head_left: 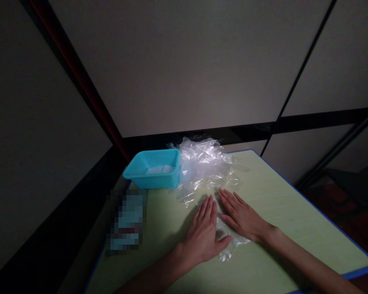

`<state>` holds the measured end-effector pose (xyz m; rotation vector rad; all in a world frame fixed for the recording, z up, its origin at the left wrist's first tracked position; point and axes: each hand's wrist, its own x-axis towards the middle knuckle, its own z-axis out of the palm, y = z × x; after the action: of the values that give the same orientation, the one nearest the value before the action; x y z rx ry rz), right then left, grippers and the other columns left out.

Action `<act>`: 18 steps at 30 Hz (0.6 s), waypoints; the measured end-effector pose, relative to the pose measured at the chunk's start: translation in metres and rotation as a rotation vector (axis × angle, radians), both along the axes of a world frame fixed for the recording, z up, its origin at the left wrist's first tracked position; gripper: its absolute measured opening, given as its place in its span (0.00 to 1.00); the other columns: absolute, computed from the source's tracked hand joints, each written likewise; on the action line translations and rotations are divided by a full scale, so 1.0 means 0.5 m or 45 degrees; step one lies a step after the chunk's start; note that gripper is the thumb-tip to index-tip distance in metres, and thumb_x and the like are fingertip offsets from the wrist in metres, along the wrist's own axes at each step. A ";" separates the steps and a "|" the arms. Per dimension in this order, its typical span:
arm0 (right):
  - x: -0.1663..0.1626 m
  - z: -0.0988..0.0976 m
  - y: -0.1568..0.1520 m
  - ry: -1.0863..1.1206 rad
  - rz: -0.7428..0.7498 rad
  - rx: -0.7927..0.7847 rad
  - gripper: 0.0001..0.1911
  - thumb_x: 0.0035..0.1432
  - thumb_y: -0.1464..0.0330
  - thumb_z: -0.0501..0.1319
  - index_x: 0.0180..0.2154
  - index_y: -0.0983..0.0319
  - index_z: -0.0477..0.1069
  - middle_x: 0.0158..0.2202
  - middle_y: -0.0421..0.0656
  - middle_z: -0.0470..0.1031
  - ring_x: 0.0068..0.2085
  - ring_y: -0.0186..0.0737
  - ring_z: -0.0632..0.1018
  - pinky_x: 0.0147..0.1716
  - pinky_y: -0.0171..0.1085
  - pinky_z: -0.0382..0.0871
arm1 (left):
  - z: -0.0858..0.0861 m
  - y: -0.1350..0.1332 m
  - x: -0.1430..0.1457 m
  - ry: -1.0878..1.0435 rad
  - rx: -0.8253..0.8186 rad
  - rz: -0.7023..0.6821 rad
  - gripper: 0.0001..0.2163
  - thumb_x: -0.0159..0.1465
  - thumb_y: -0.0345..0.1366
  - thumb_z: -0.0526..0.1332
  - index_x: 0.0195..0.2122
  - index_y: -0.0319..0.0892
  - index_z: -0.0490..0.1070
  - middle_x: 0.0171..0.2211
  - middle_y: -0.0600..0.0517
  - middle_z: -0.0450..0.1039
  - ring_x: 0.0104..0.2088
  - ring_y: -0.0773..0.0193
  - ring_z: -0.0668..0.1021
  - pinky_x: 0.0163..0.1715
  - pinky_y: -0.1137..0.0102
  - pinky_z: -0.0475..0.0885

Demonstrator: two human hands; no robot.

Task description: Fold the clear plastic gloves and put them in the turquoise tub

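A clear plastic bag (225, 249) lies flat on the table under both of my hands. My left hand (204, 232) rests palm down on its left part, fingers stretched forward and thumb out to the right. On the bag's right side lies my right hand (242, 214), also palm down with the fingers extended. Just beyond the fingertips sits a loose heap of crumpled clear plastic bags (202, 163). My hands cover much of the flat bag, so its full outline is hidden.
A turquoise plastic basket (164, 179) with something pale inside stands left of the heap. A pixelated item (127, 222) lies at the table's left edge. The pale green table (276, 200) has a blue rim and meets wardrobe-like panels (196, 73) behind.
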<state>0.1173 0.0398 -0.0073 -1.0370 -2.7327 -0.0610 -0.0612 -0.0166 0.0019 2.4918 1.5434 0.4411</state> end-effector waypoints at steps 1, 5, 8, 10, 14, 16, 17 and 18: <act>-0.004 -0.006 0.000 -0.001 -0.003 0.004 0.30 0.62 0.57 0.41 0.61 0.67 0.43 0.62 0.50 0.45 0.61 0.43 0.48 0.58 0.45 0.47 | -0.006 0.002 0.010 0.025 -0.001 -0.011 0.40 0.56 0.56 0.52 0.59 0.27 0.46 0.61 0.37 0.40 0.61 0.50 0.46 0.57 0.59 0.51; -0.006 -0.025 -0.001 -0.023 -0.011 -0.007 0.31 0.62 0.57 0.41 0.60 0.70 0.46 0.61 0.53 0.47 0.61 0.44 0.49 0.58 0.45 0.48 | -0.034 0.010 0.023 0.092 0.018 -0.002 0.44 0.55 0.61 0.47 0.60 0.25 0.44 0.61 0.36 0.36 0.61 0.49 0.42 0.58 0.59 0.46; -0.003 -0.026 -0.001 -0.026 -0.014 -0.022 0.31 0.62 0.57 0.42 0.60 0.70 0.45 0.61 0.53 0.47 0.61 0.45 0.49 0.57 0.46 0.48 | -0.047 0.013 0.020 0.125 0.026 -0.002 0.45 0.55 0.62 0.46 0.59 0.25 0.44 0.61 0.36 0.35 0.61 0.49 0.41 0.58 0.58 0.45; -0.001 -0.025 -0.002 -0.031 -0.018 -0.021 0.31 0.62 0.57 0.42 0.60 0.69 0.45 0.61 0.53 0.46 0.61 0.46 0.48 0.57 0.47 0.48 | -0.047 0.013 0.018 0.133 0.032 -0.006 0.44 0.55 0.62 0.45 0.60 0.25 0.44 0.61 0.36 0.35 0.61 0.49 0.41 0.58 0.58 0.45; 0.001 -0.028 0.000 -0.024 -0.010 -0.008 0.32 0.61 0.56 0.43 0.61 0.68 0.43 0.62 0.51 0.43 0.62 0.48 0.44 0.57 0.48 0.48 | -0.042 0.011 0.019 0.139 0.024 0.001 0.44 0.55 0.62 0.46 0.60 0.26 0.45 0.61 0.37 0.34 0.61 0.47 0.41 0.58 0.56 0.45; 0.003 -0.031 0.002 -0.003 -0.002 -0.002 0.33 0.61 0.55 0.44 0.61 0.67 0.42 0.62 0.50 0.43 0.62 0.48 0.44 0.57 0.48 0.49 | -0.040 0.011 0.019 0.148 0.013 0.005 0.44 0.54 0.62 0.47 0.60 0.27 0.45 0.62 0.38 0.35 0.60 0.47 0.41 0.58 0.55 0.46; 0.003 -0.032 0.003 0.003 0.000 0.000 0.33 0.61 0.55 0.45 0.61 0.67 0.42 0.62 0.50 0.43 0.62 0.48 0.44 0.57 0.48 0.49 | -0.040 0.011 0.018 0.153 0.010 0.003 0.45 0.54 0.62 0.47 0.60 0.27 0.45 0.62 0.38 0.35 0.60 0.46 0.41 0.58 0.55 0.46; 0.003 -0.033 0.003 0.004 0.000 0.001 0.33 0.60 0.55 0.45 0.61 0.67 0.42 0.62 0.51 0.43 0.62 0.48 0.45 0.57 0.48 0.49 | -0.040 0.011 0.018 0.155 0.010 0.000 0.45 0.54 0.62 0.47 0.60 0.27 0.44 0.62 0.38 0.35 0.60 0.47 0.41 0.58 0.56 0.46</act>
<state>0.1190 0.0414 -0.0241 -1.0360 -2.7297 -0.0607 -0.0523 -0.0112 -0.0184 2.5682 1.5879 0.3016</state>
